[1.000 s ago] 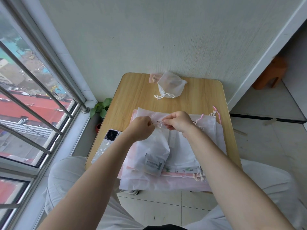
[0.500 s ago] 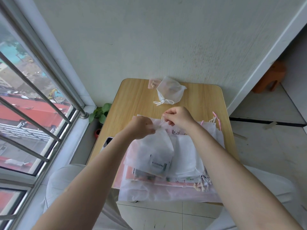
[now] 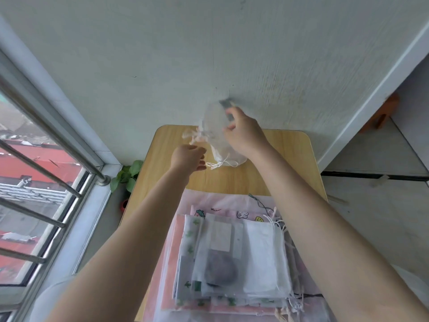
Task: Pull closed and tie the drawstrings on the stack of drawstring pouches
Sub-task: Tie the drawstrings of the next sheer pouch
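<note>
My right hand (image 3: 243, 132) grips a white see-through pouch (image 3: 212, 122) and holds it up near the wall, above the table's far edge. The pouch is blurred; its gathered mouth and strings (image 3: 193, 135) point left. Just below those strings, my left hand (image 3: 188, 159) hangs with loosely curled fingers and nothing in it. Under the raised pouch, a tied white pouch (image 3: 228, 156) lies on the table, its knotted cord trailing towards my left fingertips. The stack of flat pouches (image 3: 232, 259) lies at the near end, between my forearms.
The small wooden table (image 3: 285, 159) stands against a plain wall. A window with metal bars (image 3: 46, 140) runs along the left. A potted green plant (image 3: 127, 175) sits on the floor by the table's left corner. An orange stool (image 3: 380, 112) stands at the far right.
Both hands left the stack and reached to the table's far end. The right hand carried the gathered pouch up there; the left hand let go of its strings.
</note>
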A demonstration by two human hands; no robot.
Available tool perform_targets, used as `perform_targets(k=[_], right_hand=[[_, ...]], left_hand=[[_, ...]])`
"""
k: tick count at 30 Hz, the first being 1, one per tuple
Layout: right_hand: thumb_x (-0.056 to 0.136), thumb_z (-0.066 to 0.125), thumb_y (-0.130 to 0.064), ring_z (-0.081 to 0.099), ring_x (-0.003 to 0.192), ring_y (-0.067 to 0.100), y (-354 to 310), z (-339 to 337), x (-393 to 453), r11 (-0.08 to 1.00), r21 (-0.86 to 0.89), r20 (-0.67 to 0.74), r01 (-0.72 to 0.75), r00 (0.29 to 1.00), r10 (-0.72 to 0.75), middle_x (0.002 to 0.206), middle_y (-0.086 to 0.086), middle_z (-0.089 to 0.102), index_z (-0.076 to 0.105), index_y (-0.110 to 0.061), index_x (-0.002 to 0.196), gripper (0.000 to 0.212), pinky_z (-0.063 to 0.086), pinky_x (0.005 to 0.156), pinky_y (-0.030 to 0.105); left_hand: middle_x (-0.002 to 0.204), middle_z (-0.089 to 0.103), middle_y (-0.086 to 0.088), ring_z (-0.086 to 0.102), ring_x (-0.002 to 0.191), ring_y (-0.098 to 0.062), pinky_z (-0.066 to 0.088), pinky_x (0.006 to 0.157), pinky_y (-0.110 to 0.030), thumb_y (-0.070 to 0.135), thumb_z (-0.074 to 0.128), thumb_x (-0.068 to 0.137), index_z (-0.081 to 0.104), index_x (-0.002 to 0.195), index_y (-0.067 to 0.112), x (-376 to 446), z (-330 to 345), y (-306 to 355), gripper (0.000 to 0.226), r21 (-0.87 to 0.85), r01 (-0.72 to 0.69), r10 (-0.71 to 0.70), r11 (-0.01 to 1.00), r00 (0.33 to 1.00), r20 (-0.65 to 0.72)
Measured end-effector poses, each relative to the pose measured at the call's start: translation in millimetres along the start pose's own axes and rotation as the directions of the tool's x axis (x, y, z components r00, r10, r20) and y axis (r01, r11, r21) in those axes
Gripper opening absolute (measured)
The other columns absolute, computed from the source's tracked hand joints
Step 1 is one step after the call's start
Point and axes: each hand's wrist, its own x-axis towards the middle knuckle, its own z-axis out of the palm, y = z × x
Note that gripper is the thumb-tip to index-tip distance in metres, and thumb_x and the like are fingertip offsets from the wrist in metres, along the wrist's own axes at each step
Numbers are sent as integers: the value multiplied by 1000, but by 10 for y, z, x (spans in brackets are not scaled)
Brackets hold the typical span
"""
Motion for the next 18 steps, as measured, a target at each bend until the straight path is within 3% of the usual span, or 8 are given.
perform_targets(k=[2, 3, 6, 8, 11, 13, 14, 18], right_hand=[[94, 46, -16, 61, 81, 24, 86, 74, -41, 999, -42, 35, 4, 999, -3, 92, 8, 66, 64, -5, 103, 23, 48, 72, 35], [92, 45, -15, 56, 70, 22, 150, 114, -97, 998, -57, 81, -15, 997, 20, 79, 9, 59, 61, 0, 89, 22, 44, 64, 34], [93, 47, -22, 56, 64, 21, 268, 170, -343, 988, -102, 340, -114, 930, 142, 73, 8, 57, 54, -2, 81, 24, 41, 59, 30], [94, 53, -28, 63, 63, 25, 274, 172, -536, 963, -246, 523, -111, 821, 228, 78, 10, 69, 62, -2, 85, 28, 48, 57, 30], [89, 66, -29, 58, 56, 21, 274, 214, -848, 862, -507, 630, 3, 685, 367, 73, 6, 66, 65, -5, 85, 25, 46, 54, 25], [85, 71, -28, 58, 65, 21, 312, 293, -1033, 795, -604, 601, 59, 689, 406, 76, 3, 60, 63, -9, 88, 21, 46, 63, 27], [85, 72, -26, 60, 75, 23, 340, 334, -1109, 778, -625, 580, 70, 709, 401, 84, 3, 60, 64, -10, 97, 22, 45, 68, 28], [87, 65, -16, 57, 118, 24, 441, 384, -1346, 744, -662, 476, 92, 818, 323, 124, 1, 61, 60, -15, 120, 34, 39, 93, 32]], left_hand=[[84, 64, -11, 64, 71, -23, 61, 68, -36, 10, 55, 92, 62, 89, 7, -50, 20, -95, 8, 99, 48, -51, 994, 998, 33], [84, 65, -11, 63, 69, -23, 60, 68, -36, 10, 54, 92, 63, 91, 7, -90, 35, -167, 10, 151, 59, -65, 987, 997, 39], [86, 70, -11, 62, 68, -21, 58, 72, -37, 12, 56, 88, 69, 90, 9, -234, 68, -402, 13, 399, -22, -20, 917, 995, 102], [93, 71, -2, 64, 81, -18, 53, 75, -30, 19, 65, 85, 73, 93, 17, -369, 79, -548, 11, 610, -168, 10, 774, 967, 254], [114, 63, 2, 56, 110, -19, 44, 91, -30, 35, 77, 77, 68, 114, 24, -582, 98, -812, 39, 804, -377, -3, 459, 905, 426], [120, 57, 1, 46, 118, -21, 37, 94, -35, 40, 76, 78, 63, 121, 27, -684, 114, -969, 47, 852, -425, 23, 305, 898, 440], [120, 55, 1, 44, 119, -22, 34, 93, -35, 41, 74, 79, 63, 121, 28, -716, 116, -1026, 45, 861, -425, 59, 279, 903, 426], [111, 62, 2, 47, 112, -21, 32, 85, -30, 25, 67, 86, 70, 100, 27, -804, 133, -1113, 15, 845, -377, 239, 381, 922, 303]])
